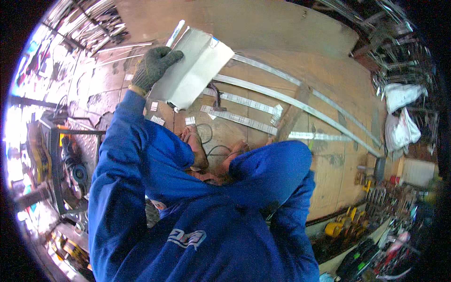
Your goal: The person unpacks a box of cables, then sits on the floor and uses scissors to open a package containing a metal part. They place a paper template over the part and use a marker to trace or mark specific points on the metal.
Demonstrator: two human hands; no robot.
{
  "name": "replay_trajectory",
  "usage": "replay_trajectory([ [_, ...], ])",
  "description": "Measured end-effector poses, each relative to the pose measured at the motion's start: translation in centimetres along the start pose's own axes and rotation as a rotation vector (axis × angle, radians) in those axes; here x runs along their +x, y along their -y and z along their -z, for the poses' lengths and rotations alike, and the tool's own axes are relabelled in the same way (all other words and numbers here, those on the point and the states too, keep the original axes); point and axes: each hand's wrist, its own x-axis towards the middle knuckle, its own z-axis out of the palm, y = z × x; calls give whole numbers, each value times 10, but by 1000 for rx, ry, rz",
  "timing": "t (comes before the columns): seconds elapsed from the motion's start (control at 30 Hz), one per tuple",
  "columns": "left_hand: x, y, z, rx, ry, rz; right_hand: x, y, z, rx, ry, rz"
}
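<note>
My left hand (153, 67), in a dark knitted glove, reaches up and forward and grips the left edge of a broad grey sheet-metal piece (195, 70). The piece is held tilted above a wooden board (263, 56), and a white stick-like object (175, 33) shows just behind it. My blue sleeve (127, 155) runs from the lower edge up to that hand. My right arm is bent, with its blue elbow (277, 171) in the middle of the view; the right hand itself is hidden. My foot (197, 146) shows below the sheet.
Long thin aluminium strips (300, 104) and shorter film-covered strips (240, 120) lie across the board. A small dark clamp (217, 99) stands among them. White bags (400, 115) hang at right, and yellow tools (339, 226) lie lower right. A machine (75, 170) sits at left, with metal profiles (89, 23) stacked upper left.
</note>
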Motion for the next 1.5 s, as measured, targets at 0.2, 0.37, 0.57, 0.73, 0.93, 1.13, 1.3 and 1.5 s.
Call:
replay_trajectory([
  [0.2,31,83,15,215,-260,-3,15,-52,-84,-422,260,-35],
  [0.37,29,109,52,-46,-540,131,22,-54,-57,-459,270,17],
  [0.57,-9,48,37,-440,-330,55,-8,69,53,47,-223,313],
  [0.73,-63,-56,-19,-232,66,-104,-79,251,83,620,-106,1033],
  [0.93,-100,-76,-29,-375,270,17,-91,338,27,768,-214,1029],
  [1.13,-118,-43,-29,-612,358,187,-79,328,16,827,6,959],
  [1.3,-120,-35,-49,-678,396,235,-87,340,1,432,-107,1210],
  [1.5,-103,-25,-47,-296,280,172,-75,338,-1,301,-7,1016],
])
